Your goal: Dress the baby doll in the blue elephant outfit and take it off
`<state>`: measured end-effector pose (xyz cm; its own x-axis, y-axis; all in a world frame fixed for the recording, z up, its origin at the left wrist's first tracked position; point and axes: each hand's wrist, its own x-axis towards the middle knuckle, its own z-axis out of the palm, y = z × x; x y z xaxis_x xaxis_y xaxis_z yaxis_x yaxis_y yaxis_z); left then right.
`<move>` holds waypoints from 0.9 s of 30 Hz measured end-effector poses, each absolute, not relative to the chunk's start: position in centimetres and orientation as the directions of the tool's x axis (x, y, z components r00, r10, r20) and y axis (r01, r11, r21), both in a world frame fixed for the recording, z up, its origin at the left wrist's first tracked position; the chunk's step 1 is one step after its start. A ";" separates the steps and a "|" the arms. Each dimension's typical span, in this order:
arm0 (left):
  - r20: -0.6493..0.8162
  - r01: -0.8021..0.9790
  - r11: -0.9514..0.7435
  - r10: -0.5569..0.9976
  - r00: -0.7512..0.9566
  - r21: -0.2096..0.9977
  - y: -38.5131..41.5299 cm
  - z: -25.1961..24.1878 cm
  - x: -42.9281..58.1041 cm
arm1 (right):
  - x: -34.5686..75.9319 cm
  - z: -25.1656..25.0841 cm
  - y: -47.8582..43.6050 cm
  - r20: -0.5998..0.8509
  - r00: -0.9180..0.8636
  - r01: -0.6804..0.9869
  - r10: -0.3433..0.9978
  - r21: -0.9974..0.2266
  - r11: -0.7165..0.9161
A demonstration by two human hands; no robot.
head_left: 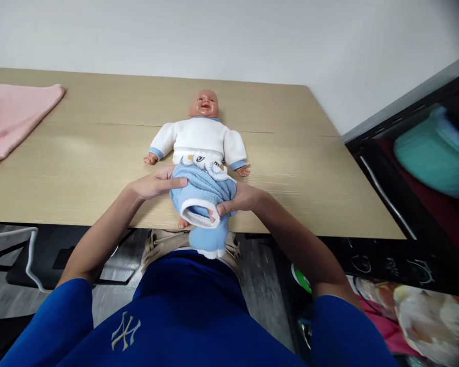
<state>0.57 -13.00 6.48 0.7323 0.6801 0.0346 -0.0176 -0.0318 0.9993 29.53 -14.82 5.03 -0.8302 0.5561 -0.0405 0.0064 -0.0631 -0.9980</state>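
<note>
Pale wooden counter (pixel 80 168) stands before a white wall, with a pink towel (pixel 11 120) at its far left. At the near edge a doll (pixel 202 135) lies on its back. Its long axis runs away from the person, head toward the wall, feet over the edge. The blue trousers (pixel 202 193) are bunched around its hips. The left hand (pixel 156 184) has its grip closed on the trousers' side, seemingly to steady the doll. The right hand (pixel 239 200) pinches the white-edged cuff.
</note>
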 end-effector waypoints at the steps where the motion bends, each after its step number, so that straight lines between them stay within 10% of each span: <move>1: 0.024 -0.004 -0.031 0.687 0.726 1.000 -13.3 6.7 0.6 | 29.5 4.9 -15.0 -0.033 -0.798 -0.016 0.602 -0.997 -0.076; 8: -0.067 0.013 0.086 0.675 0.735 0.996 -15.4 7.5 0.4 | 28.3 6.2 -15.9 0.037 -0.697 -0.071 0.717 -0.997 -0.017; 19: -0.191 0.169 0.154 0.955 0.225 0.973 -22.0 7.0 1.4 | 26.2 7.5 -20.3 -0.027 -0.350 0.398 0.936 -0.909 0.123; 27: -0.104 0.275 0.047 0.975 0.196 0.960 -20.0 3.5 1.8 | 25.8 5.0 -17.8 0.031 -0.256 0.598 0.966 -0.781 0.183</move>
